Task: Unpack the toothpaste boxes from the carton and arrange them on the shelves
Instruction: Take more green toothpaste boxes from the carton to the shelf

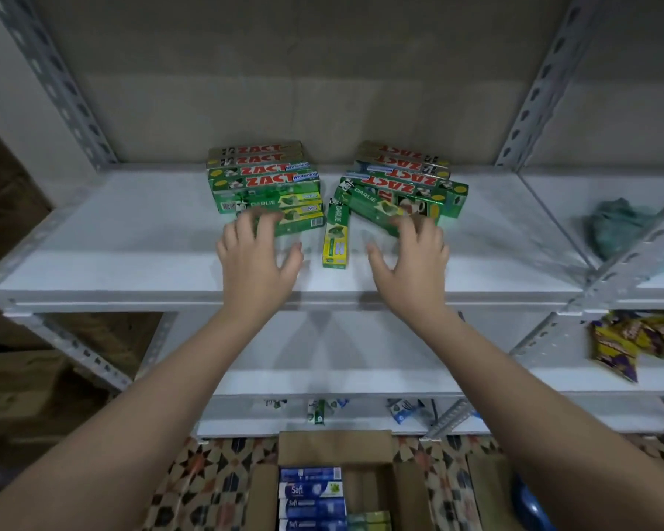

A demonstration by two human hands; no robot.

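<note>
Two heaps of green toothpaste boxes lie on the white upper shelf (131, 239). The left heap (263, 183) is stacked neatly; the right heap (403, 182) is skewed. A single green and yellow Darlie box (336, 235) lies lengthwise between them. My left hand (257, 254) reaches over the shelf with spread fingers, its fingertips on the front Darlie box of the left heap. My right hand (411, 258) mirrors it, fingertips on the front box of the right heap. Neither hand grips anything. The open carton (334, 450) stands on the floor below, holding blue Safi boxes (309, 496).
Grey slotted metal uprights (54, 82) frame the shelf bay. A teal cloth (618, 224) lies on the neighbouring shelf at right, with yellow and purple snack packets (629, 339) one level lower. Small packets sit on the lowest shelf (403, 410). Patterned floor tiles surround the carton.
</note>
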